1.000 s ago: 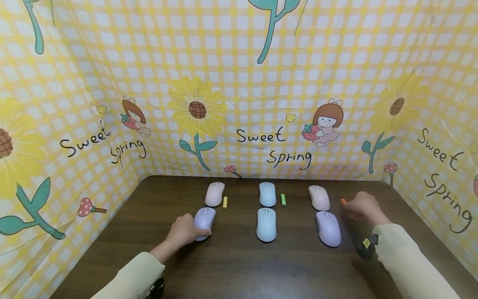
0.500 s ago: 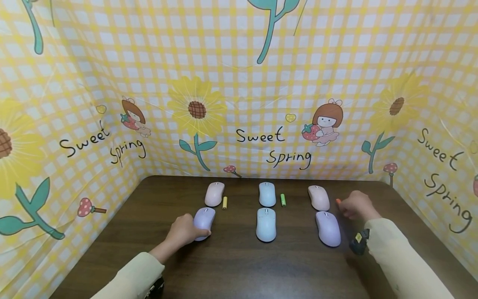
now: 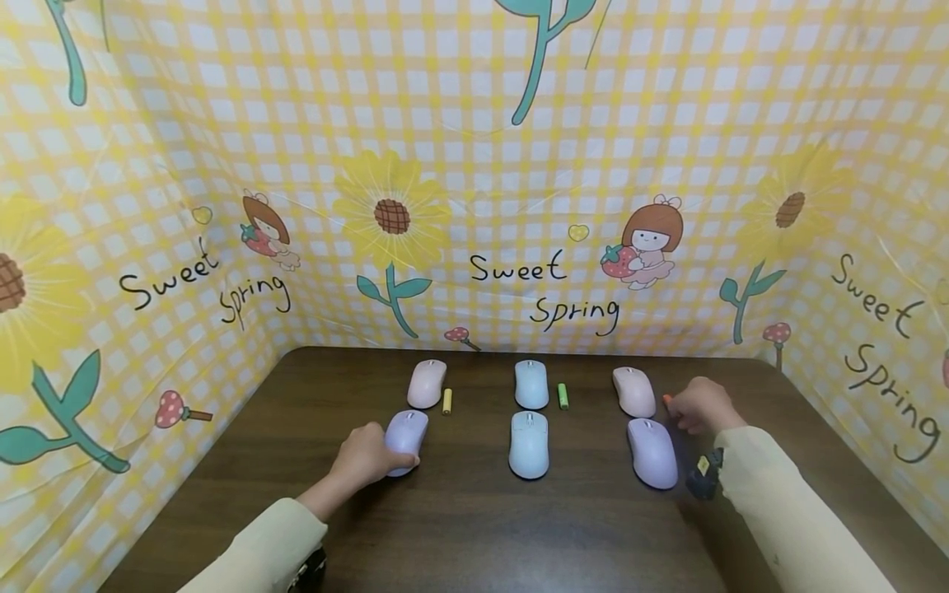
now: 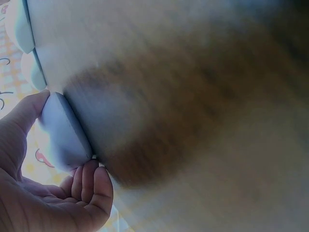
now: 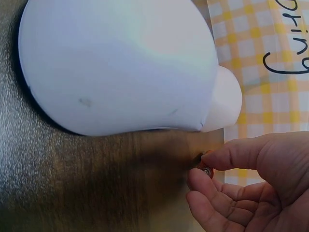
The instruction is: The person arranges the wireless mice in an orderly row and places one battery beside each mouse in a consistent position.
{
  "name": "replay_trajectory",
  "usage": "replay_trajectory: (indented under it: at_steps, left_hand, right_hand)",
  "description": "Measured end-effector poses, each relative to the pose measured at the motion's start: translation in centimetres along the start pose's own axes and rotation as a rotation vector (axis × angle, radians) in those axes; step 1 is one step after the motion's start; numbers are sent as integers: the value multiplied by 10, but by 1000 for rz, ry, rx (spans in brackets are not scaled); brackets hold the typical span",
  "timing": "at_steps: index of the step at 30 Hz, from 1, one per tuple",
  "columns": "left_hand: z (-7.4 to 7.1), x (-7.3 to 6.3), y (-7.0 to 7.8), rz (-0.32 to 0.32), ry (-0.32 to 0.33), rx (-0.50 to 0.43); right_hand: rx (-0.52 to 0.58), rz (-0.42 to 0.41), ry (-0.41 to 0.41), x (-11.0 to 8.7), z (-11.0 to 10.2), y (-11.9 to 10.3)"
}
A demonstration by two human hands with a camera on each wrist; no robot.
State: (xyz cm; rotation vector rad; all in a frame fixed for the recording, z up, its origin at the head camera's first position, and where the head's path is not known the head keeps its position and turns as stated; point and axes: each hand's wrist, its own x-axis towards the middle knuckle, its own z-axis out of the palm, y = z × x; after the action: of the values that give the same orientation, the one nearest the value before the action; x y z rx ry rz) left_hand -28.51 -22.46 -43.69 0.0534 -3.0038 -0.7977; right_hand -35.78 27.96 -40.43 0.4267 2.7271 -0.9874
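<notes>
My left hand [image 3: 362, 455] holds a light purple computer mouse [image 3: 407, 430] at the front left, thumb along its near right side. In the left wrist view the thumb and curled fingers sit on opposite sides of that mouse [image 4: 63, 133]. At the right, my right hand [image 3: 706, 405] pinches a small orange battery [image 3: 668, 401] between thumb and forefinger. The right wrist view shows the metal end of this battery [image 5: 207, 170] between the fingertips; most of it is hidden. Just left of the hand are a pink mouse [image 3: 633, 393] and a second purple mouse [image 3: 652, 455].
Two light blue mice stand in the middle, one back [image 3: 531, 385] and one front [image 3: 530, 446], with a green battery [image 3: 563, 397] beside the back one. Another pink mouse [image 3: 427, 384] and a yellow battery [image 3: 447, 402] lie back left. Checked cloth [image 3: 474, 181] borders the brown table [image 3: 474, 527].
My right hand has moved a little left with the orange battery, closer to the right-hand pink mouse. The left hand and its purple mouse have stayed in place.
</notes>
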Motion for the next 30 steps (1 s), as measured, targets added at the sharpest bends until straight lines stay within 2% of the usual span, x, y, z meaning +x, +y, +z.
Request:
replay_trajectory:
  at_steps: [15,30]
  left_hand:
    - [-1,1,1,-2,-5,1]
    - [-1,1,0,0,-6,3]
  right_hand:
    - [-22,-20,-46,1,-1,0]
    - [-23,-39,-45,4,1,4]
